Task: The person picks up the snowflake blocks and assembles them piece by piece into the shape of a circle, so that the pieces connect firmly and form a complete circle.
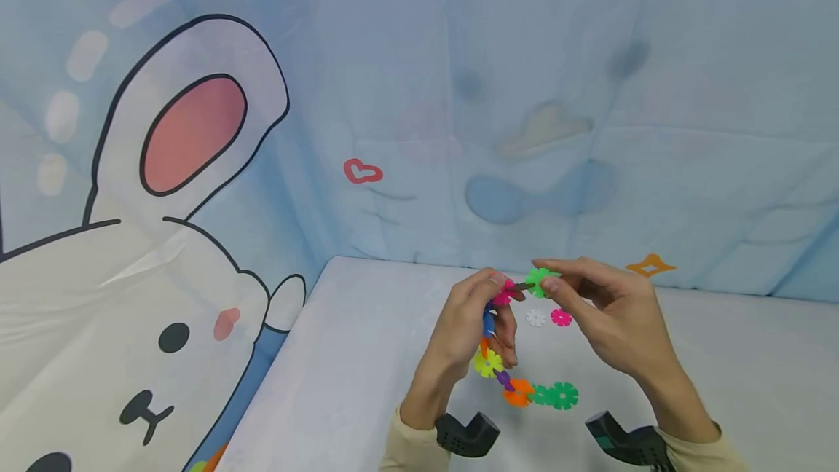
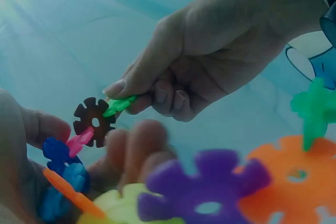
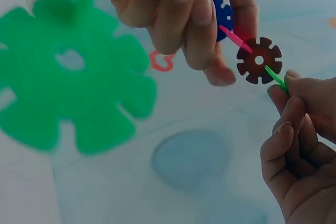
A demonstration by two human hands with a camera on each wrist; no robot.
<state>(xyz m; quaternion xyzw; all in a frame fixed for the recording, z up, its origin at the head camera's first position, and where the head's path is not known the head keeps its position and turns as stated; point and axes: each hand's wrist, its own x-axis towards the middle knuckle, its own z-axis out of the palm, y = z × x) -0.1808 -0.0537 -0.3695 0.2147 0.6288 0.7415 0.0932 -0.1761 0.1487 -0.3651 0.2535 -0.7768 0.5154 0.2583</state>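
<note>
1. Green plastic is what I see pinched in my right hand [image 1: 612, 326]: a flat, notched snowflake disc of light green plastic [image 1: 539, 281], held edge-on between thumb and forefinger, the other fingers curled beneath.
2. My left hand [image 1: 468, 326] grips the upper end of a chain of interlocked plastic snowflake discs [image 1: 498, 355], fingers curled round the blue and pink pieces near its top.
3. At the very top of that chain sits a dark brown plastic notched disc [image 2: 94, 121], standing out past my left fingertips with its free rim turned toward my right hand.
4. The relation that matters: the green disc lies directly to the right of the brown one, its edge meeting a notch in the brown rim. In both wrist views the two touch; I cannot tell whether the slot is fully seated.
5. The green disc's plane stands crosswise to the brown disc's plane, and the line between the two hands runs left to right, level. The right hand is the nearer one to the join; the left only steadies.
6. Below my left hand the chain hangs down through yellow, purple and orange pieces to a darker green plastic disc [image 1: 562, 395] resting on the white tabletop [image 1: 354, 370].
7. Beyond the hands, a loose white snowflake disc [image 1: 535, 317] and a loose pink snowflake disc [image 1: 561, 317] lie side by side on the table.
</note>
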